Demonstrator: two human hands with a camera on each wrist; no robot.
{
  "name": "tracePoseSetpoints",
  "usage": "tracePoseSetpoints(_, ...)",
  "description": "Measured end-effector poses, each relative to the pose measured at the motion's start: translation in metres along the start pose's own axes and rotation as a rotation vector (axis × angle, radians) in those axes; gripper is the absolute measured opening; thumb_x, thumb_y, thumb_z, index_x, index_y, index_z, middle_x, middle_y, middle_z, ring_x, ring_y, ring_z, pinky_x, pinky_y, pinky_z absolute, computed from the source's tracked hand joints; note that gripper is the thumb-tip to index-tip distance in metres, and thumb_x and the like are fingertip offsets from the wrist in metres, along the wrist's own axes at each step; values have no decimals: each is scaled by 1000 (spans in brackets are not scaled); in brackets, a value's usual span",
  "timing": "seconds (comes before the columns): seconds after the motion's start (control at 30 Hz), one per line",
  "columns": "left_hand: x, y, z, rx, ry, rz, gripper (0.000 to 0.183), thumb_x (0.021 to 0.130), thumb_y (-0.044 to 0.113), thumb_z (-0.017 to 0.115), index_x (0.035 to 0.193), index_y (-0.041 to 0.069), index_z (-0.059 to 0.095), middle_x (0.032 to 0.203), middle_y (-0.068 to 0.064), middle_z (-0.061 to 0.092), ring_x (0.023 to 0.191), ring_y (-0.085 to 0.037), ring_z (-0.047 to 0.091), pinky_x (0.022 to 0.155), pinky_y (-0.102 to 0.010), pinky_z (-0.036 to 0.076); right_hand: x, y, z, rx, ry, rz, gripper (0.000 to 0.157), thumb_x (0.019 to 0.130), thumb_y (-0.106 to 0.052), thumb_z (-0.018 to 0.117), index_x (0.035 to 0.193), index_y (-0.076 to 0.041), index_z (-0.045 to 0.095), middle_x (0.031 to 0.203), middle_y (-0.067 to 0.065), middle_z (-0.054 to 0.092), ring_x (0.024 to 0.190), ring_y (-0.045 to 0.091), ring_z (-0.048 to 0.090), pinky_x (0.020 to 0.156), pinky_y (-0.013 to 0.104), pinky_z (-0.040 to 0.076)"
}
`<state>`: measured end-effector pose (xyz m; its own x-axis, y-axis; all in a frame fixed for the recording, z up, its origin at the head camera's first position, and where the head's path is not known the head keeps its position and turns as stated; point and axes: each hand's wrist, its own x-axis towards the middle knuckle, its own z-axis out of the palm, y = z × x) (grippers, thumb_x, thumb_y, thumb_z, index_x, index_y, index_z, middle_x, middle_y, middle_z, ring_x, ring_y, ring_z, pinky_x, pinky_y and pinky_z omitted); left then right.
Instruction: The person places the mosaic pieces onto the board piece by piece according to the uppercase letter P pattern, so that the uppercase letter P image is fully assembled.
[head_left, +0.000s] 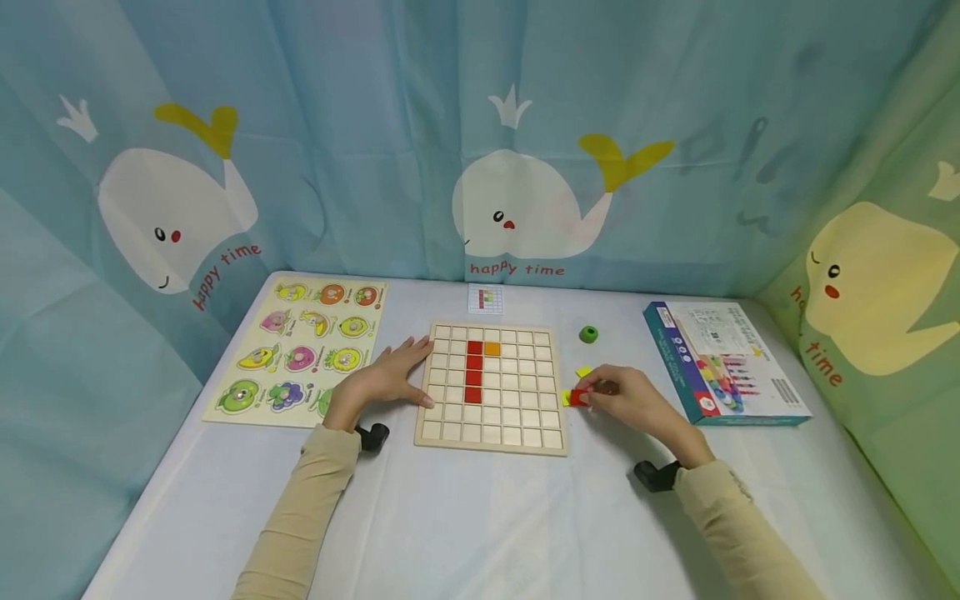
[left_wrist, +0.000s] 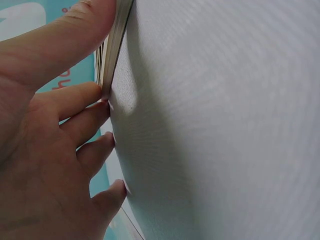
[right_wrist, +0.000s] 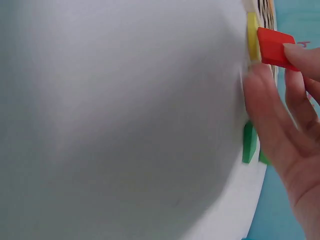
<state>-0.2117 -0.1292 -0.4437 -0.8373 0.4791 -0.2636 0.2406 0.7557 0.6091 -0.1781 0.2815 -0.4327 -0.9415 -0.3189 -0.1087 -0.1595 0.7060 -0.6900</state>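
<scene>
A wooden grid board (head_left: 512, 413) lies on the table, with a column of red tiles (head_left: 474, 363) and one orange tile (head_left: 492, 348) in its squares. My left hand (head_left: 385, 376) rests at the board's left side, fingers spread and thumb on the edge; the left wrist view shows the fingertips against the edge. Right of the board, my right hand (head_left: 628, 400) pinches a red tile (right_wrist: 276, 47) between thumb and fingers. Beside that tile lies a yellow tile (right_wrist: 253, 36), near the board's right edge. Another yellow tile (head_left: 583, 372) lies just behind the right fingertips.
Behind the board lies a small pattern card (head_left: 486, 298). A green round piece (head_left: 588, 334) sits to the right, and a toy box (head_left: 727, 363) lies farther right. At left is a fruit puzzle board (head_left: 296, 337). A whale-print curtain (head_left: 360, 192) encloses the table.
</scene>
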Motion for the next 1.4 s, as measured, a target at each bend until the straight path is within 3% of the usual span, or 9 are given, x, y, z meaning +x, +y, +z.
tracePoseSetpoints(0.23,0,-1,0,9,-4,-4,105,85,31,84,164,4,20,173,-13,13,161,-35,4,131,-55,1,8,-14,9,100,-14,3,17,98,-10,67,111,-1,73,115,20,71,78,21,71,70,26,63)
tracePoseSetpoints(0.47,1,-1,1,5,-8,-5,105,86,31,84,164,4,20,173,-13,12,161,-35,3,131,-55,0,17,-27,24,147,-40,-61,16,97,-5,67,111,0,72,107,18,74,88,23,72,70,28,63)
tracePoseSetpoints(0.83,1,0,0,-2,0,-15,106,84,31,85,164,5,21,173,-12,13,161,-34,4,131,-54,0,27,-47,48,154,-93,-135,13,96,-5,68,108,-4,73,96,10,73,82,18,69,74,22,58)
tracePoseSetpoints(1.2,1,1,-1,3,-11,-6,106,85,30,85,164,3,20,173,-13,12,161,-35,3,131,-54,-1,37,-64,65,208,-191,-175,25,91,5,64,114,2,74,95,11,76,83,17,73,75,20,59)
tracePoseSetpoints(1.4,1,2,-2,7,-8,4,107,84,30,86,163,1,20,173,-15,12,160,-37,3,131,-55,-1,39,-74,73,181,-215,-189,19,92,-2,71,111,-1,75,91,6,75,78,15,71,73,23,59)
